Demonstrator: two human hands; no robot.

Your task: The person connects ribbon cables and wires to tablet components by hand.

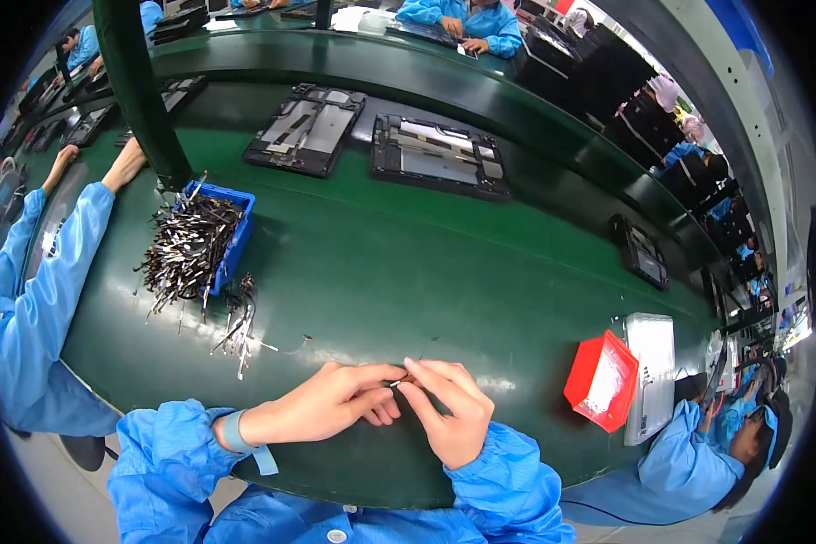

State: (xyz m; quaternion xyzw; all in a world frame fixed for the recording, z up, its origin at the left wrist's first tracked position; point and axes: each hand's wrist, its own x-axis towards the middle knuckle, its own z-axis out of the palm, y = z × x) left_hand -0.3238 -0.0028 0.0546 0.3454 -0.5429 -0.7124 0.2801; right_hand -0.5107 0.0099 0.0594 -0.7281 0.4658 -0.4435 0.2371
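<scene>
Above the near part of the green table, my left hand (331,403) and my right hand (451,410) meet fingertip to fingertip. Both are closed in a pinch on a small dark piece with a pale, shiny end (394,383); the fingers cover most of it, so its kind is unclear. A wristband (234,432) with a loose tail circles my left wrist. To the left, a heap of short dark cables with silvery ends (190,245) overflows a blue bin (238,238). A smaller bunch of these cables (240,326) lies loose on the table, nearer to my left hand.
At right, a red tray (578,385) stands beside a clear plastic case (651,376). Dark device frames (308,130) (440,154) (642,252) lie along the far side. A green post (140,91) rises behind the bin. A co-worker's sleeved arm (68,263) reaches in at left.
</scene>
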